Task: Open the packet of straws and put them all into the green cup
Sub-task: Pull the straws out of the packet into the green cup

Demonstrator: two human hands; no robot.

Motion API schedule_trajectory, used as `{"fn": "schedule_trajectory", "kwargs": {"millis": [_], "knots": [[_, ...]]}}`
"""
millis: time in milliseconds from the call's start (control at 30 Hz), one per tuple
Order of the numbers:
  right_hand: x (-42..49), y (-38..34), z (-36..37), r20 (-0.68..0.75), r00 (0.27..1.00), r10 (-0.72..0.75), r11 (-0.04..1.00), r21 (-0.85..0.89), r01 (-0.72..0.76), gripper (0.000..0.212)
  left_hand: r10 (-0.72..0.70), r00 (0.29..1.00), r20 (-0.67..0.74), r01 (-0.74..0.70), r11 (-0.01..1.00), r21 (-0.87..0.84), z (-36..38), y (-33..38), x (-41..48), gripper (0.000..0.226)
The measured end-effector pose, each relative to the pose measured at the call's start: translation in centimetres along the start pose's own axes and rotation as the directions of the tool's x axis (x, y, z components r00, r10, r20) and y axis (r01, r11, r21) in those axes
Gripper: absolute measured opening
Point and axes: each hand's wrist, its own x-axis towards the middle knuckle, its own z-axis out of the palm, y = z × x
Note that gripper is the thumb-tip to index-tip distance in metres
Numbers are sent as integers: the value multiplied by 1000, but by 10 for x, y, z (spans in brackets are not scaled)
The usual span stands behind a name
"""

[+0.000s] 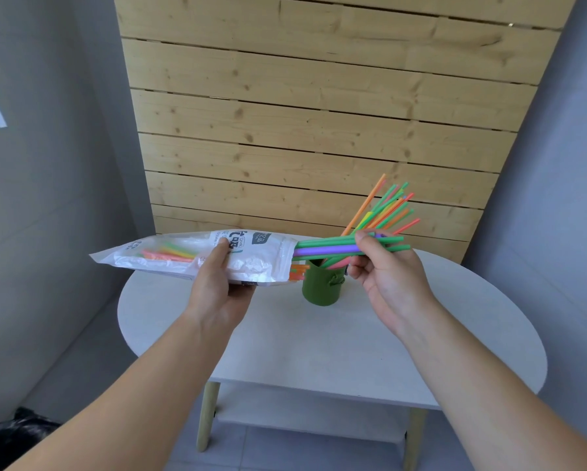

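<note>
The left hand (217, 283) grips a crinkled white and clear plastic straw packet (197, 254) from below, fingers wrapped around its middle, holding it roughly level above the left part of the round white tabletop (319, 345). The packet's open mouth faces right, and orange, pink, yellow and green straws remaining inside (168, 253) show through the clear film towards its left end; a few short orange tips poke out at the mouth.

The right hand (387, 277) has its fingers closed on a small bundle of green and purple plastic straws (336, 248), pinched near their right ends, with their left ends just at the packet's mouth. The bundle lies nearly horizontal, directly over a dark green cylindrical cup (321, 285) standing on the far middle of the tabletop.

A fan of orange, green, yellow and pink straws in the cup (383, 209) leans up and to the right, in front of a pale wooden slat wall (319, 113).
</note>
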Motion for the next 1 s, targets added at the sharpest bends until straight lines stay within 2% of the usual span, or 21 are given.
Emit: {"fn": "schedule_trajectory", "kwargs": {"millis": [133, 333, 700, 1000], "knots": [[1, 2, -1, 46, 999, 1, 999, -37, 0, 5, -25, 1000, -15, 25, 999, 20, 3, 0, -2, 3], [-2, -1, -2, 64, 998, -29, 1000, 1, 29, 7, -33, 998, -45, 34, 999, 29, 2, 2, 0, 4], [6, -15, -16, 4, 1000, -12, 1000, 24, 12, 9, 10, 989, -146, -8, 1000, 14, -5, 11, 7, 15], [12, -27, -31, -89, 995, -33, 999, 9, 34, 10, 17, 974, -226, -25, 999, -33, -7, 19, 8, 14]]}}
